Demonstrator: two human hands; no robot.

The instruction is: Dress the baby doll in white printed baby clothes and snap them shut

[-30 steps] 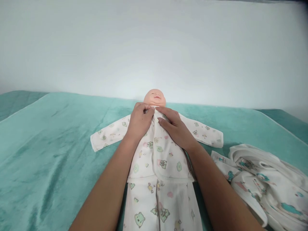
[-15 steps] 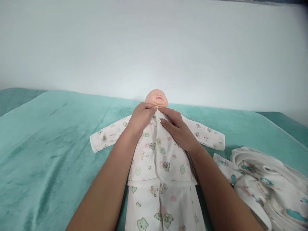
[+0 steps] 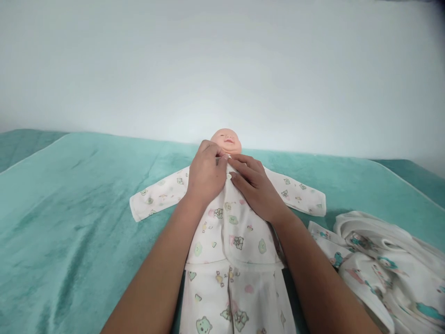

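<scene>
A baby doll (image 3: 225, 138) lies on its back, dressed in a white baby shirt (image 3: 208, 236) printed with small bears. Its sleeves stretch out to both sides. At the collar, my left hand (image 3: 208, 169) is closed with thumb and fingers pinching the front edge by the top button. My right hand (image 3: 253, 183) rests on the other side of the opening, its fingertips gripping the collar edge beside the same spot. A second button (image 3: 229, 176) shows just below. Matching printed trousers (image 3: 239, 301) cover the doll's legs. My fingers partly hide the top button.
A crumpled white printed cloth (image 3: 392, 269) lies at the right. Under everything spreads a green plush blanket (image 3: 86, 208) with a few creases. A pale wall (image 3: 222, 65) rises behind the doll's head.
My left hand has turned and lifted slightly at the collar, its knuckles now higher and closer to the doll's chin. The right hand stays almost where it was.
</scene>
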